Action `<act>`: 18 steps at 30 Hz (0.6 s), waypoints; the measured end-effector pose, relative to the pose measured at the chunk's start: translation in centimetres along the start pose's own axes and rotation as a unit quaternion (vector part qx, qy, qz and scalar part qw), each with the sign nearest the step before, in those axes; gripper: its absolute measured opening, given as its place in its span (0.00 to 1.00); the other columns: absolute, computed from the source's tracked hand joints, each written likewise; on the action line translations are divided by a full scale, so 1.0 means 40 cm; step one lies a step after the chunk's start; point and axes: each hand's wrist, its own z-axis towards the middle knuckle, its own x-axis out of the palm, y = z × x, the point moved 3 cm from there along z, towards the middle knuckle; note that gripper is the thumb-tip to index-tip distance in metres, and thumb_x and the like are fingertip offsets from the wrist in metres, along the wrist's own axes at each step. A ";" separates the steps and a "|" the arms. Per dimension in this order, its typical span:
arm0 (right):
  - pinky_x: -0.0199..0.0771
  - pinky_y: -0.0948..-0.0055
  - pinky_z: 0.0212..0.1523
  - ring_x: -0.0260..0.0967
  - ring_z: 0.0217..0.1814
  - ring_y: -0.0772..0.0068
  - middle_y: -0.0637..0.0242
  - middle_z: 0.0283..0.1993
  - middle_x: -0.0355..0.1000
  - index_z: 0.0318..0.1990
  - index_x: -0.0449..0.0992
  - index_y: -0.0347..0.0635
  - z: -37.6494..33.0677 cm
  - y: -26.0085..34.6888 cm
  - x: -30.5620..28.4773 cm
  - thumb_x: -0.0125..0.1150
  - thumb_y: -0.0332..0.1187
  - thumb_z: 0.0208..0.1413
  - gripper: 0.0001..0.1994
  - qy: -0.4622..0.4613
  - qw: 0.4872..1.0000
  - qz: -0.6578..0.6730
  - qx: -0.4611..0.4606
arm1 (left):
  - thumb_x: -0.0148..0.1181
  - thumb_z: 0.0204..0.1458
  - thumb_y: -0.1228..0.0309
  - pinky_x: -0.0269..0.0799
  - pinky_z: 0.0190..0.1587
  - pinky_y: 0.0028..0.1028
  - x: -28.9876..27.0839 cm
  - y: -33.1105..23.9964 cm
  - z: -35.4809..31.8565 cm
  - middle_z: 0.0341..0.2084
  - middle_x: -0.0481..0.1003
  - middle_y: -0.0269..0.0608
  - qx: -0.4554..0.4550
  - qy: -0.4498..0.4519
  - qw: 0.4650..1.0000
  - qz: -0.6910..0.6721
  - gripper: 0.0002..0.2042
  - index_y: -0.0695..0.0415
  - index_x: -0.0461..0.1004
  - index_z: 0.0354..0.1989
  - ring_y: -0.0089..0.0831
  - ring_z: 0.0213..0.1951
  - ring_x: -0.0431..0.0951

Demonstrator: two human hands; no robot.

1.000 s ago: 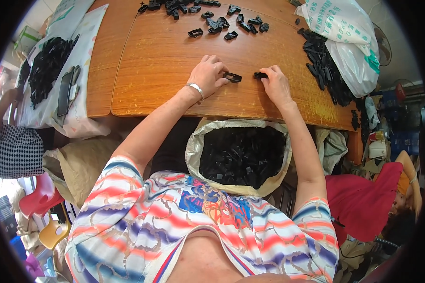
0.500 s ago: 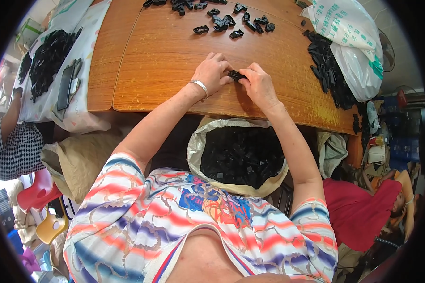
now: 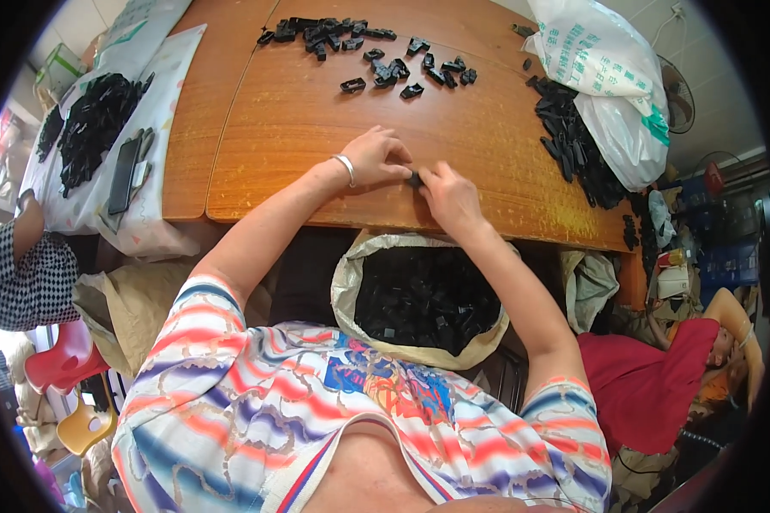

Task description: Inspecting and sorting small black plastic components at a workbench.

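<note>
Over the near part of the wooden table (image 3: 299, 171), both my hands meet at a small black plastic part (image 3: 415, 179). My right hand (image 3: 450, 198) pinches it, and its fingers cover most of the piece. At the part's left end are the thumb and fingertips of my left hand (image 3: 375, 160), closed in a loose curl. A silvery bracelet (image 3: 348, 169) circles my left wrist. Farther back lie several loose black plastic parts (image 3: 389, 73), some grouped at the far left of them.
Below the table edge, a pale sack (image 3: 345, 295) holds many black pieces. Long black pieces (image 3: 573, 154) are heaped at the right beside a white plastic bag (image 3: 629, 128). On the left, a cloth-covered table (image 3: 167, 128) bears another black heap (image 3: 103, 120) and a phone (image 3: 123, 175). People sit on either side.
The view has shifted a little. My hands and the black plastic part have come slightly nearer the table edge. My right hand has turned, so less of the part shows.
</note>
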 end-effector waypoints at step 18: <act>0.74 0.57 0.41 0.74 0.38 0.51 0.54 0.34 0.75 0.32 0.80 0.43 0.166 -0.238 -0.045 0.60 0.29 0.49 0.05 -0.061 0.994 0.093 0.019 | 0.62 0.49 0.70 0.72 0.50 0.39 -0.020 0.105 0.270 0.43 0.73 0.53 -0.154 -0.202 0.964 0.077 0.15 0.60 0.73 0.45 0.47 0.46 0.75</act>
